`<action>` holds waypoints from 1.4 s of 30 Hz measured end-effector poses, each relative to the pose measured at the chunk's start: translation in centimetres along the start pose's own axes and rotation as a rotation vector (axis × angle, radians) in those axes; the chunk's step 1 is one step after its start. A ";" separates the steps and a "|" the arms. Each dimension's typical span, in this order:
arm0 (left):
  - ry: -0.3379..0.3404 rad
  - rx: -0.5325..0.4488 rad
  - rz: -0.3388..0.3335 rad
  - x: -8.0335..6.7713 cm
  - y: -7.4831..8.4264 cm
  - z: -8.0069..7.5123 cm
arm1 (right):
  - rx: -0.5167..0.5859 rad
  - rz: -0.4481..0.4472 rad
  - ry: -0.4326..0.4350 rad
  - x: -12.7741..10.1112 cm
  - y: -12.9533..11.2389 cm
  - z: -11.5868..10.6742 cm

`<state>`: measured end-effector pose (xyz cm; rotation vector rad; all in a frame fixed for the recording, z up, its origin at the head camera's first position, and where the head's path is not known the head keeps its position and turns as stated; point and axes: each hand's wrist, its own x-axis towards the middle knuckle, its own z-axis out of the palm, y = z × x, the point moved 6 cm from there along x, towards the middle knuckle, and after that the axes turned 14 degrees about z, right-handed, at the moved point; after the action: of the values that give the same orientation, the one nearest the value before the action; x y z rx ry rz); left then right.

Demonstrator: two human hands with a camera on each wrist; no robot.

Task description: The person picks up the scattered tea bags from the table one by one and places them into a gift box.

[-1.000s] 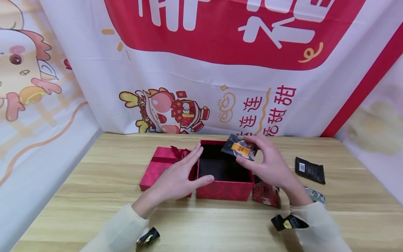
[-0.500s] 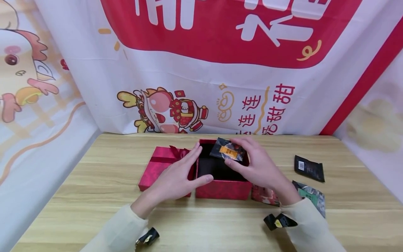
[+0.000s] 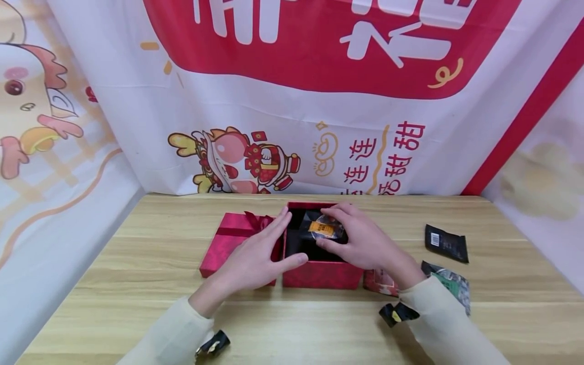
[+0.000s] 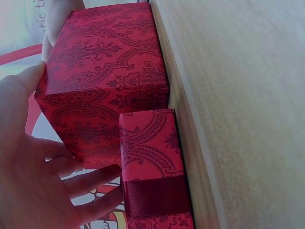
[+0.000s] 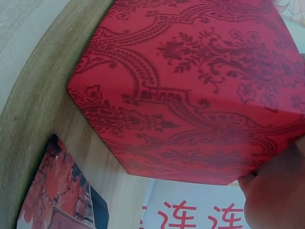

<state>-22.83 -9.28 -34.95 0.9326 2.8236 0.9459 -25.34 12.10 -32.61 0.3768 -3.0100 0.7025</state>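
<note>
The fingers of my right hand [image 3: 365, 243] were pinching a black packet [image 3: 319, 229] with an orange label, and I held it at the mouth of a red box [image 3: 321, 276]; how deep it sat I could not tell. Only the head view showed this: from my right wrist the patterned walls hid the packet, with just a blurred bit of my hand at the edge. That wrist view did give me the foliage printed on a red packet [image 5: 57, 186], which from above lay partly under my right arm, on the table [image 3: 283, 324] near the box. The fingers of my left hand [image 3: 255, 256] were straight and spread, grasping nothing, the thumb apart. From above, that hand covered the place where box and lid [image 3: 228, 248] met; my left wrist view showed the lid just beside the box, a dark ribbon [image 4: 157, 196] across its side, and my thumb tip at the box's top edge. Only the head view took in the bow [image 3: 257, 220], a green-labelled packet [image 3: 453, 286], and a barcoded packet [image 3: 447, 244] farther to my right.
</note>
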 end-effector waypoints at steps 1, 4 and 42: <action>-0.001 0.002 0.000 0.0 0.0 0.0 | -0.011 -0.007 -0.002 0.1 -0.1 0.1; 0.001 0.007 0.000 0.0 0.0 -0.1 | -0.039 -0.027 -0.008 0.2 -0.2 0.4; 0.003 0.010 0.018 -0.1 -0.1 0.1 | -0.153 -0.109 -0.043 0.1 -0.5 1.0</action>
<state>-22.74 -9.32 -35.10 0.9594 2.8298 0.9362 -25.32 11.22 -33.33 0.5506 -3.0289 0.4585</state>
